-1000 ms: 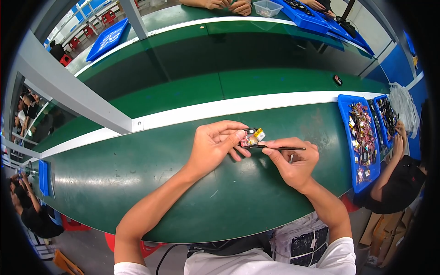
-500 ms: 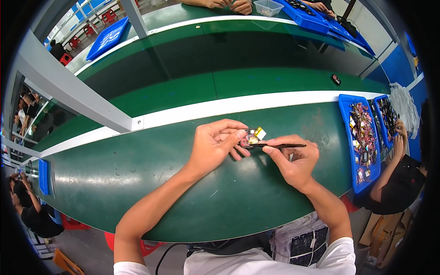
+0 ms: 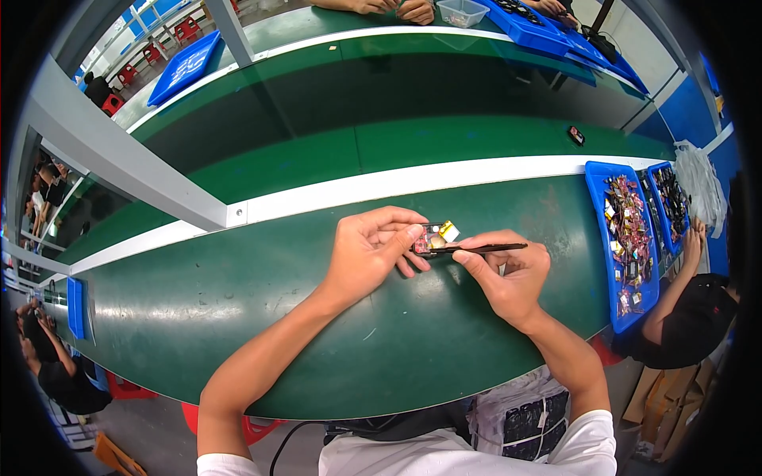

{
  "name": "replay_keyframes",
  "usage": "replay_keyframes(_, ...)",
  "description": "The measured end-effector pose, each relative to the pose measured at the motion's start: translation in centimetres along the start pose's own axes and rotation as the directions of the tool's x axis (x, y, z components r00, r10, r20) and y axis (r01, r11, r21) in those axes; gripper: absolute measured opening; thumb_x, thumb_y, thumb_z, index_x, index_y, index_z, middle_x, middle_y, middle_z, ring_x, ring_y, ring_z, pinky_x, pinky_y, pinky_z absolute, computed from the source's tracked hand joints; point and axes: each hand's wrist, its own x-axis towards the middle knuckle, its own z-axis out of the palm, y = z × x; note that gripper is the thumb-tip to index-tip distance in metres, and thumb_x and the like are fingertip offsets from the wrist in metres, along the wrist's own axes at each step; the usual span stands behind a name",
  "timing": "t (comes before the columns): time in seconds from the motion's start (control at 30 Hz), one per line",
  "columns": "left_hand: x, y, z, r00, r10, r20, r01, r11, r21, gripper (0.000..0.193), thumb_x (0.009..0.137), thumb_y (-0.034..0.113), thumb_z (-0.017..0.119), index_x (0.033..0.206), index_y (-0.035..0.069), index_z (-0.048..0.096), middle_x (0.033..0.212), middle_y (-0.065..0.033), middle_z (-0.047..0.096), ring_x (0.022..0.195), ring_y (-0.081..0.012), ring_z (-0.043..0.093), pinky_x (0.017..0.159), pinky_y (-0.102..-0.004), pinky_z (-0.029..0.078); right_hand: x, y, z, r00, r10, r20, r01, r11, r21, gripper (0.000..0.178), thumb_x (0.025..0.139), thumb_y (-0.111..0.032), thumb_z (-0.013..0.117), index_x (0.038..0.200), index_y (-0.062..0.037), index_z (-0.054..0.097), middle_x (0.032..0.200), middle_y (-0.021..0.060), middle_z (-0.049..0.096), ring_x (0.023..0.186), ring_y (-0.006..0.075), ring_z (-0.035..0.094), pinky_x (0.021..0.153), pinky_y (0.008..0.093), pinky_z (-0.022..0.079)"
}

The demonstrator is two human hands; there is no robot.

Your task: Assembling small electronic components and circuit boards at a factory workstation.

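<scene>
Between the thumb and fingers of my left hand (image 3: 369,247) is a small black-cased electronic device (image 3: 423,241), its reddish circuit board showing. A silver battery pack with yellow tape (image 3: 448,231) sticks out at its far right side. My right hand (image 3: 512,274) pinches dark tweezers (image 3: 488,248), whose tip reaches the near edge of the device. What exactly the tip touches is too small to tell. Both hands hover over the green worktable (image 3: 238,317).
At the right stands a blue tray (image 3: 615,305) heaped with small circuit boards and batteries; a second blue tray (image 3: 665,246) with dark parts lies beyond, by a co-worker's arm (image 3: 675,289). A green conveyor belt (image 3: 444,143) past the white rail carries a small black device (image 3: 576,136).
The small black device on the belt has shifted slightly left. The co-worker's hand at the right has moved a little. My hands keep nearly the same pose.
</scene>
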Motion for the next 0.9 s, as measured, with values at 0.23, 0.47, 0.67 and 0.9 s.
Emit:
replay_keyframes(0.23,-0.01,-0.18,-0.04,0.999,0.032,-0.007,-0.032,0.999,0.003,0.024,0.102,0.008,0.061,0.117,-0.011,0.065,0.096,-0.0210,0.074,0.073,-0.0253,0.076,0.054,-0.0278,0.060,0.05,0.04,-0.05,0.999,0.036,0.009,-0.036,0.998,0.046,0.018,0.083,-0.003,0.084,0.100,-0.0015,0.077,0.053,-0.0043,0.057,0.045,-0.0024,0.042,0.044,0.0193,0.025)
replay_keyframes(0.47,-0.02,0.03,-0.03,1.000,0.027,-0.014,-0.027,1.000,-0.001,0.024,0.102,0.008,0.061,0.117,-0.011,0.065,0.096,-0.0209,0.073,0.072,-0.0256,0.076,0.053,-0.0277,0.060,0.07,0.09,-0.02,0.991,0.135,0.010,-0.134,0.975,0.177,0.017,0.085,0.000,0.082,0.100,0.0004,0.076,0.065,-0.0037,0.064,0.049,-0.0033,0.042,0.045,0.0183,0.025)
replay_keyframes(0.67,0.03,0.10,-0.03,1.000,0.014,0.004,-0.014,1.000,-0.007,0.025,0.103,0.008,0.061,0.118,-0.012,0.065,0.096,-0.0209,0.073,0.073,-0.0258,0.076,0.053,-0.0270,0.059,-0.01,0.12,-0.28,0.991,0.135,0.022,-0.136,0.975,0.175,0.016,0.085,0.001,0.081,0.100,0.0009,0.076,0.071,-0.0024,0.068,0.050,-0.0034,0.042,0.044,0.0179,0.026)
replay_keyframes(0.9,-0.02,-0.02,-0.08,1.000,0.021,0.008,-0.021,1.000,-0.002,0.026,0.103,0.007,0.060,0.120,-0.012,0.064,0.097,-0.0210,0.074,0.075,-0.0268,0.077,0.054,-0.0274,0.060,0.00,-0.47,-0.21,0.999,0.044,0.002,-0.044,0.997,0.056,0.015,0.083,0.000,0.083,0.098,-0.0007,0.077,0.063,-0.0008,0.066,0.047,-0.0020,0.044,0.043,0.0188,0.027)
